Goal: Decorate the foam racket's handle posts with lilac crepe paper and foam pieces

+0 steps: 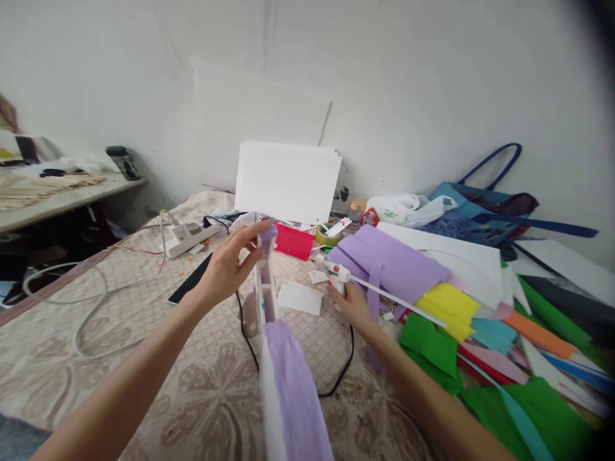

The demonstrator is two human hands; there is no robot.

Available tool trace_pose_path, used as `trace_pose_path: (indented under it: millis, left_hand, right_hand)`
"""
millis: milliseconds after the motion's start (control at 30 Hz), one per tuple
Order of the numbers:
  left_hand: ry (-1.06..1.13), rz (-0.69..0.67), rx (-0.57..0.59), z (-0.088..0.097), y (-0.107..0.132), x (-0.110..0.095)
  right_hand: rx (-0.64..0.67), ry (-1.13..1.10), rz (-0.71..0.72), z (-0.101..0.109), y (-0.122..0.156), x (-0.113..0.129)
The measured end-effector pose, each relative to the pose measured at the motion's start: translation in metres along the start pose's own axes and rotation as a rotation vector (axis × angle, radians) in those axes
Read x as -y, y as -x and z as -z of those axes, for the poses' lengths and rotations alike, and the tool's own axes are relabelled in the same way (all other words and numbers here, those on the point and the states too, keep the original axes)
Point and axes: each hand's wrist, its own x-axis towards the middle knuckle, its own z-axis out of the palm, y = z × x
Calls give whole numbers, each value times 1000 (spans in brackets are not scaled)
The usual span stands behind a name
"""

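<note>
Head view, and the left hand (230,264) has the far end of the purple-and-white strip (295,390) pinched in its fingers, the strip running back toward the camera over the table (202,390)! Right hand (354,306) wrapped round the glue gun (339,273), nozzle pointing left, long glue stick (398,299) trailing behind. White card (300,298) lies between strip and gun, red sheet (294,242) just beyond.

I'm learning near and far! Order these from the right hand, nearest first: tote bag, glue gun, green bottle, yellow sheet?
1. Glue gun, in the right hand.
2. Yellow sheet, to its right.
3. Tote bag, farther back, right.
4. Green bottle, far back left.
</note>
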Motion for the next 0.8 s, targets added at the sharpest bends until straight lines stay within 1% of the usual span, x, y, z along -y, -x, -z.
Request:
trace_pose_path:
  millis: [67, 200, 333, 433, 533, 667, 800]
  left_hand:
    - [25, 13, -10, -1, 1, 1]
    - [62, 43, 5, -4, 3, 3]
    - [93, 16, -15, -6, 2, 5]
    - [127, -15, -45, -5, 0, 3]
    - [151, -39, -37, -3, -2, 0]
    - [107, -50, -33, 0, -3, -2]
    - [51, -82, -1, 4, -6, -7]
  right_hand:
    - [38, 79, 32, -6, -5, -2]
    - [110, 165, 86, -19, -12, -7]
    - [141, 212, 137, -27, -16, -12]
    - [137, 227, 165, -28, -16, -15]
    - [133, 224, 182, -25, -13, -18]
    - [136, 221, 187, -21, -10, -19]
    - [188, 232, 210, -15, -7, -21]
